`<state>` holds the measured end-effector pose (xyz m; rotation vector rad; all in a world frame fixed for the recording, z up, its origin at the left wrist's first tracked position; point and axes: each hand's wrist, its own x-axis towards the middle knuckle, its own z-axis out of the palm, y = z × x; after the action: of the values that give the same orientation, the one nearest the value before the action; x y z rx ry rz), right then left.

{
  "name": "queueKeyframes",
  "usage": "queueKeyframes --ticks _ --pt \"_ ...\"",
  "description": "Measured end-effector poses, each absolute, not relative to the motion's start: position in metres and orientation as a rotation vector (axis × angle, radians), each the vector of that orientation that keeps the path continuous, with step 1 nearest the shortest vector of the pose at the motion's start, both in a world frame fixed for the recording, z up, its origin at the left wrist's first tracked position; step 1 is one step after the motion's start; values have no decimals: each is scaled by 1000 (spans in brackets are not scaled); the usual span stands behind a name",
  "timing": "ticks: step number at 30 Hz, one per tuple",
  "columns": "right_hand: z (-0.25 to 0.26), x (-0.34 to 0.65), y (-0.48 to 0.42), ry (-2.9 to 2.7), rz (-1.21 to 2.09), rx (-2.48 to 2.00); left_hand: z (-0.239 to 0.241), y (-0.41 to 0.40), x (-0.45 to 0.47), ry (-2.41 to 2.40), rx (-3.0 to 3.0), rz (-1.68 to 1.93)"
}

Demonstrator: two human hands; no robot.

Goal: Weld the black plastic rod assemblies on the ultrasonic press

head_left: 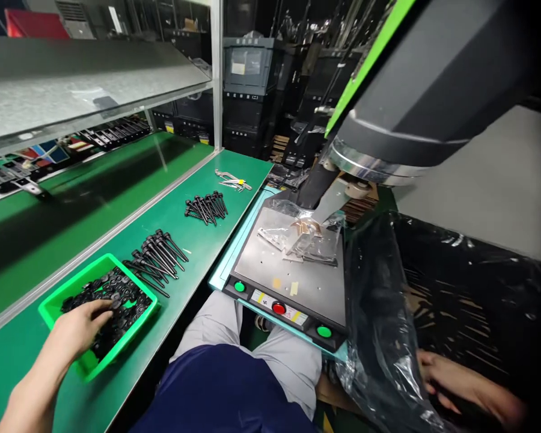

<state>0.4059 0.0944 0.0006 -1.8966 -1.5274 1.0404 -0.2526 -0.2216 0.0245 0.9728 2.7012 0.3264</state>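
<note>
My left hand reaches into a green plastic bin of small black round parts. Its thumb and forefinger close on one of these ring-like pieces at the fingertips. Far to the right, my right hand is in shadow beside a clear plastic bag liner. Its fingers are curled, and whatever they hold is too dark to make out. Two piles of black threaded rods with wide heads lie on the green bench, a nearer pile and a farther pile.
In front of my knees stands a machine with a metal plate, green buttons and a red button. Its large dark head overhangs the plate. Pliers lie at the bench's far end. A shelf runs above the left side.
</note>
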Motion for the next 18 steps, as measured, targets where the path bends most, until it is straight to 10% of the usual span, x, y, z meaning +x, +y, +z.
queueKeyframes --ticks 9,18 --pt "42 413 77 -834 1070 -1428 50 -112 -149 1861 928 1396" --pt "22 229 -1 -1849 1075 -1200 34 0 -37 1051 535 1518"
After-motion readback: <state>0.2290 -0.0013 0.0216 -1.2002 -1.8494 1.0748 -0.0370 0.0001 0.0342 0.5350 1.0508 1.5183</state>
